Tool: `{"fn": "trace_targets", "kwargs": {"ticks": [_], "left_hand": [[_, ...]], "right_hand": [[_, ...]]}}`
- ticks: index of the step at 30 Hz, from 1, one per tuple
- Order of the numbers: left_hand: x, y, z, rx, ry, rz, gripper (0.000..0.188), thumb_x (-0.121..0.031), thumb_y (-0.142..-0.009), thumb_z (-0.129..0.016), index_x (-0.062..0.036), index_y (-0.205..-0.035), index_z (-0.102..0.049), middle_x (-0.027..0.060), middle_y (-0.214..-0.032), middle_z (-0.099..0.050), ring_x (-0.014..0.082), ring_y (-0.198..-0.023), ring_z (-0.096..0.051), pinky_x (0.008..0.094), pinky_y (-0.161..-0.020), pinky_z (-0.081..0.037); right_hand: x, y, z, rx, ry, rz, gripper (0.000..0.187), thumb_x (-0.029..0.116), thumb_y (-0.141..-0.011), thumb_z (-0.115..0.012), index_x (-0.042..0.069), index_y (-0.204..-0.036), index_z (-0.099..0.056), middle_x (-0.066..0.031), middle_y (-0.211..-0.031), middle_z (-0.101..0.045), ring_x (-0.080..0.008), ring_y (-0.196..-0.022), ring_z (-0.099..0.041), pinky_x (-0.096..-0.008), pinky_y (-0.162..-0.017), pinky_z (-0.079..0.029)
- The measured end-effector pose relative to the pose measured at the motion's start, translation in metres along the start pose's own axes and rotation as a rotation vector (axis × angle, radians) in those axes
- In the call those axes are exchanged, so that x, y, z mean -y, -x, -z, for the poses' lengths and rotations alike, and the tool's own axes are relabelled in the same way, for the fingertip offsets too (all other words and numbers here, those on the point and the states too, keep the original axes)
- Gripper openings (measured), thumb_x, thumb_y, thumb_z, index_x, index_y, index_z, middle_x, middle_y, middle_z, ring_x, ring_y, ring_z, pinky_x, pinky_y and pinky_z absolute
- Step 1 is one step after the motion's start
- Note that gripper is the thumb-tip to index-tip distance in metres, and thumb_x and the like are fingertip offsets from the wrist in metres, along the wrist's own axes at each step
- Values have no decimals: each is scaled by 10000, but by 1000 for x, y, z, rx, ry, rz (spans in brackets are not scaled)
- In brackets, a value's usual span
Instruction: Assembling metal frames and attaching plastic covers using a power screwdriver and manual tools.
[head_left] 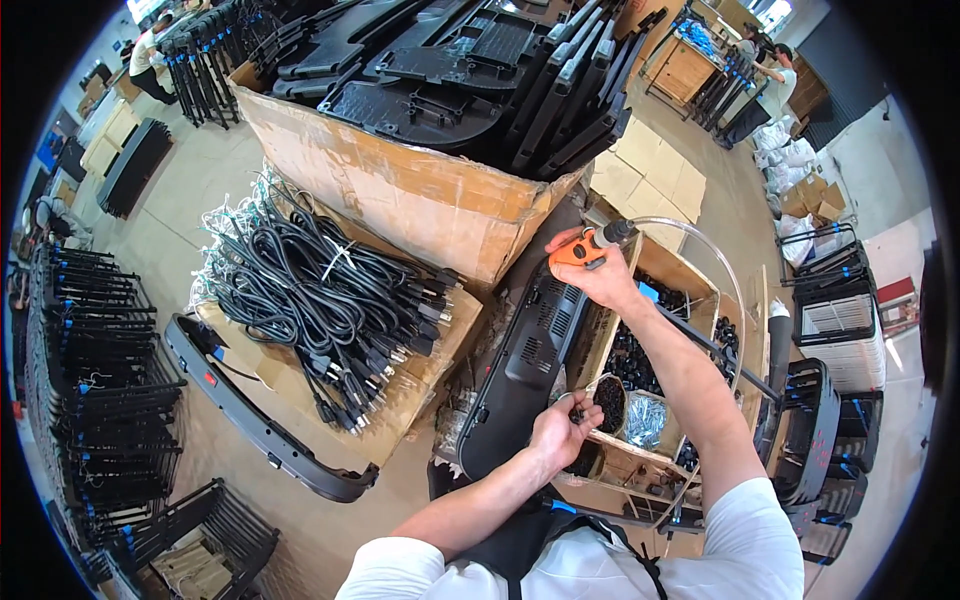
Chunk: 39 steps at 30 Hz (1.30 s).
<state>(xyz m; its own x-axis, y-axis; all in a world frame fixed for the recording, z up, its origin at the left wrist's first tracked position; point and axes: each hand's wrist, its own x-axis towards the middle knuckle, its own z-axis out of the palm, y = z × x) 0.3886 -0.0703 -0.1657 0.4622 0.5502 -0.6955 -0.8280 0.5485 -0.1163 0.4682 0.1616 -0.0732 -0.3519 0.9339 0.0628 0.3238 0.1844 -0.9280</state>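
Orange and black, a handheld plastic power driver (pixel 583 252) sits in the right hand (pixel 604 283), its fingers wrapped closed around the body; a clear curved hose (pixel 708 240) arcs away rightward from them. Below those fingers lies a long black plastic housing with slotted vents (pixel 530 355), its lower half left of the left hand (pixel 560 432). That hand's fingers are curled, thumb near fingertips; whether they grip anything small and dark, I cannot tell. Just right of them stands a round tub of dark small parts (pixel 609 402), with shiny silvery pieces (pixel 646 420) beyond.
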Motion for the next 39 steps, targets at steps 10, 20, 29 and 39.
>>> {"fn": "trace_targets", "kwargs": {"ticks": [10,20,29,39], "left_hand": [[-18,5,35,13,-135,62,153,-174,-1065,-575,-54,-1120,-653,41,-897,-652,197,-807,-660,346,-727,-595],[1,10,38,-64,-510,160,169,-169,-1057,-617,-31,-1135,-675,95,-1036,-705,232,-972,-691,374,-927,-581],[83,-14,30,-127,-1095,280,421,-271,-1089,-562,-18,-1426,-581,121,-1457,-607,257,-1237,-608,380,-1106,-436],[111,57,34,205,-2732,34,586,-524,-1087,-409,-35,-1179,-719,260,-1124,-739,433,-1107,-697,524,-979,-533]], "right_hand": [[29,52,24,-272,-246,23,501,10,-836,-818,20,-1302,-633,-108,-1183,-744,-166,-1087,-695,-336,-980,-576],[66,300,64,-859,-238,-220,536,58,-851,-804,-31,-1334,-588,-187,-1232,-734,-226,-1131,-700,-379,-1017,-558],[81,467,82,-1194,-244,-269,574,89,-845,-764,-56,-1359,-554,-212,-1227,-721,-283,-1138,-697,-416,-1042,-532],[53,668,99,-1233,-628,-414,614,148,-833,-761,4,-1385,-536,-205,-1204,-698,-330,-1160,-686,-500,-1086,-499]]}}
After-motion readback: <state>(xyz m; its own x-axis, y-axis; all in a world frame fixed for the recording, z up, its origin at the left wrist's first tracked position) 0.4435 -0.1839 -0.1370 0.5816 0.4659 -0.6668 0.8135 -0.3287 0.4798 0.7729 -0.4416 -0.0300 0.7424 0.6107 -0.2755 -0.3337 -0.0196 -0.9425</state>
